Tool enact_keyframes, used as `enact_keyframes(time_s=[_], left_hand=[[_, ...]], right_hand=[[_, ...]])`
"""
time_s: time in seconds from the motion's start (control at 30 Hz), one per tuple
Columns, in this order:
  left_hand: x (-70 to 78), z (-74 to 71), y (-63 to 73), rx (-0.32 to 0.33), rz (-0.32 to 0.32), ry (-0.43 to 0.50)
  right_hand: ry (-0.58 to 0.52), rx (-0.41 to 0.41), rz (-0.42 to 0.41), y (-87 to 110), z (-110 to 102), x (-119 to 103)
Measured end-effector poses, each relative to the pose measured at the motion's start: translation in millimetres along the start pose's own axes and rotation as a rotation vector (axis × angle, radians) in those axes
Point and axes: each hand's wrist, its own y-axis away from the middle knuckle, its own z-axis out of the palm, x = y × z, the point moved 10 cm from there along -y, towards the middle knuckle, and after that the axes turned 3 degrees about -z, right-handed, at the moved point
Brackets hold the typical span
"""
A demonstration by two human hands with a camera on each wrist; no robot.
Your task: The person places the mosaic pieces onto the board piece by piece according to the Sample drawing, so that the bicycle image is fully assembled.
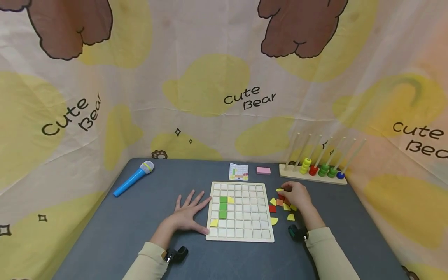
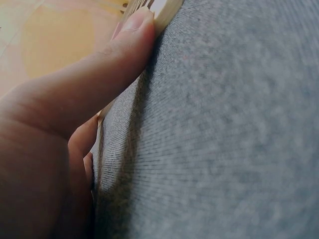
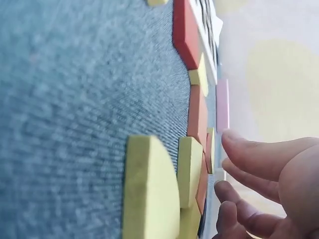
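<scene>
A wooden grid board [image 1: 241, 241] lies on the table, its cells mostly white. Three green squares [image 1: 223, 207] form a column on it, with a yellow quarter-round piece [image 1: 231, 200] beside the top one and another yellow piece [image 1: 214, 223] lower left. My left hand [image 1: 187, 216] rests with fingers spread at the board's left side; its thumb [image 2: 117, 57] touches the board edge. Right of the board lie loose yellow, red and orange pieces [image 1: 279, 202]. Over their far end, my right hand [image 1: 296, 195] reaches down beside a yellow piece [image 1: 279, 190], thumb and fingers apart in the right wrist view.
Behind the board lie a printed pattern card [image 1: 238, 172] and a pink block [image 1: 263, 170]. A wooden peg rack [image 1: 290, 168] with coloured rings stands at the back right. A blue toy microphone [image 1: 131, 182] lies at the back left. Printed cloth surrounds the table.
</scene>
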Motion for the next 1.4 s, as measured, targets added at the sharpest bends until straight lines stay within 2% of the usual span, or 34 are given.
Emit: enact_keyframes(time_s=[0.4,0.73,1.13,1.4], left_hand=[[1.4,-0.5,-0.5,0.000,0.000,-0.006],[1.4,-0.6,-0.2,-0.005,-0.004,0.004],[0.8,-0.1,0.6,-0.003,-0.009,-0.005],[0.8,0.6,1.4,-0.006,-0.010,-0.001]], right_hand=[[0.062,0.012,0.032,-6.3,1,6],[0.024,0.007,0.032,-3.5,-2,2],[-0.091,0.015,-0.067,6.2,-3,-30],[-0.093,0.034,-0.174,20.8,-8,-62]])
